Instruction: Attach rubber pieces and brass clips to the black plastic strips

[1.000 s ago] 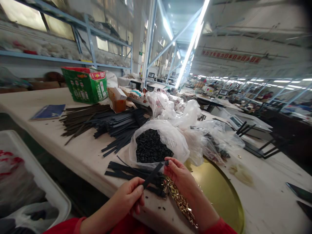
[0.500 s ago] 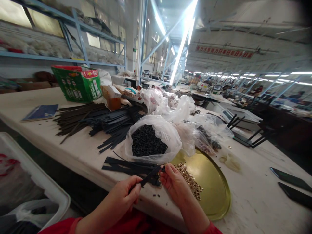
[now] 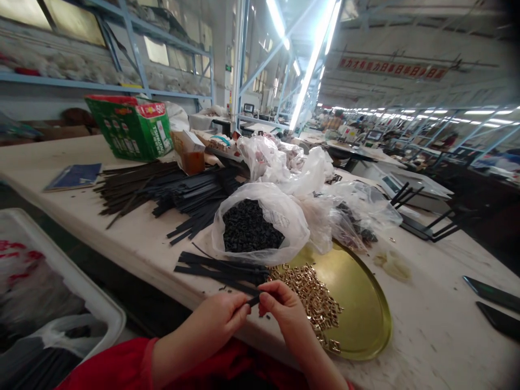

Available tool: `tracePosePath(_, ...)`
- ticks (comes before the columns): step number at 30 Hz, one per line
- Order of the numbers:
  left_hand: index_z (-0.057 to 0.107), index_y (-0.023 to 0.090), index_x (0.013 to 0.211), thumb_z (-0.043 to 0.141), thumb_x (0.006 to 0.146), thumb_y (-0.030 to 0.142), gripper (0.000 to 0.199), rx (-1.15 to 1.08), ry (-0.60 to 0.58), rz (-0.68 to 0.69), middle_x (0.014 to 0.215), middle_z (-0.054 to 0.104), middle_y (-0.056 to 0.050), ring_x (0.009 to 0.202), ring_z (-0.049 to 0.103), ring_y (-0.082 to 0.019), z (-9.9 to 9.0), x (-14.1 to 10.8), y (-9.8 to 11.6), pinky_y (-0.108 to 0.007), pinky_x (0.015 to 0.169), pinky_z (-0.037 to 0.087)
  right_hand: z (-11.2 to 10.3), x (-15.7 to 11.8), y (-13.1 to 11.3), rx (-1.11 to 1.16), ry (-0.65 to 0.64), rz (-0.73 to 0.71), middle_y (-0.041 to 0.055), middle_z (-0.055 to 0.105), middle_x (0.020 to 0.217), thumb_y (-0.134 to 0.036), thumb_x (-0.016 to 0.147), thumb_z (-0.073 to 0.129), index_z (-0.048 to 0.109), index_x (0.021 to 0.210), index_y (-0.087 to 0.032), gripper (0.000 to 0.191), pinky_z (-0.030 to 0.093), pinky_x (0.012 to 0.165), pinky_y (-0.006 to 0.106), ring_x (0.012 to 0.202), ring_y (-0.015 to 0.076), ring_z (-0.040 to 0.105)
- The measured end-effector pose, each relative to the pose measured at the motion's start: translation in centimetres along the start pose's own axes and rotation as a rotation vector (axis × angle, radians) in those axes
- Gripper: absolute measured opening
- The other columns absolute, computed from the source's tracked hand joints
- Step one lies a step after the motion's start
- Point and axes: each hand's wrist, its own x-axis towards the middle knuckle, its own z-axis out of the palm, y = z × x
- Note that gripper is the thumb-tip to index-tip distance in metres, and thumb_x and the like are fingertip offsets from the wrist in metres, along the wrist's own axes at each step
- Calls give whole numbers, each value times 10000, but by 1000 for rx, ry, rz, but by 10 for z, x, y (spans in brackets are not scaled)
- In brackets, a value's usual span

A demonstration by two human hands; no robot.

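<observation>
My left hand is closed around a black strap, thumb on top. At the strap's other end, my right hand pinches it between thumb and fingers; whether a small part sits in that pinch is hidden. Just beyond my hands, more black straps lie flat on the table. Small gold metal buckles are heaped on a round gold tray, right beside my right hand. Behind the straps stands an open white plastic bag full of small black pieces.
Bundles of dark straps lie at the back left, near a green carton and a blue booklet. Clear plastic bags pile up behind. Two dark flat devices lie far right. A white bin stands below the table's left edge.
My hands have come closer together and a little lower, with less strap showing between them. The right hand has moved down toward the left. The camera view has shifted slightly.
</observation>
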Motion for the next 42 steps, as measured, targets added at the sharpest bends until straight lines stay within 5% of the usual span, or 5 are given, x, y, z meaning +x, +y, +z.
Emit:
tracePosePath(17,437,164,1297,451,834,325,490,-374,-85,-169,1250,546,-97,1171,454,-262,20,4,-23,-324,978,336,-4,-17,26,117,-100,225,-50,580,651,-342,601,742,522,878,-206,379,423,555,237,539,105,545)
tracePosePath(23,642,199,886,493,808,361,234,-374,-76,-163,833,660,-5,822,571,-207,20,16,-32,-235,732,422,-76,12,-12,-980,121,-167,53,579,897,-228,811,508,580,894,-202,113,421,746,309,805,187,557)
tracePosePath(27,565,182,707,454,774,293,170,-318,5,-181,644,548,24,657,502,-162,24,24,-28,-201,576,360,-118,39,-26,-1434,104,-139,65,564,822,-108,800,471,597,765,-182,151,389,731,309,789,203,547)
tracePosePath(36,430,202,732,401,827,405,226,-466,-109,-205,507,470,63,478,407,-121,28,12,-8,-215,502,324,-125,34,-22,-979,219,-174,14,536,676,-216,759,506,515,703,-183,65,406,645,302,661,171,517)
tracePosePath(42,503,174,769,430,803,383,223,-406,86,-97,586,539,27,608,486,-149,33,23,12,-252,625,370,-71,-1,-23,-239,277,-71,11,582,798,-387,711,596,526,925,-182,305,488,640,281,632,119,575)
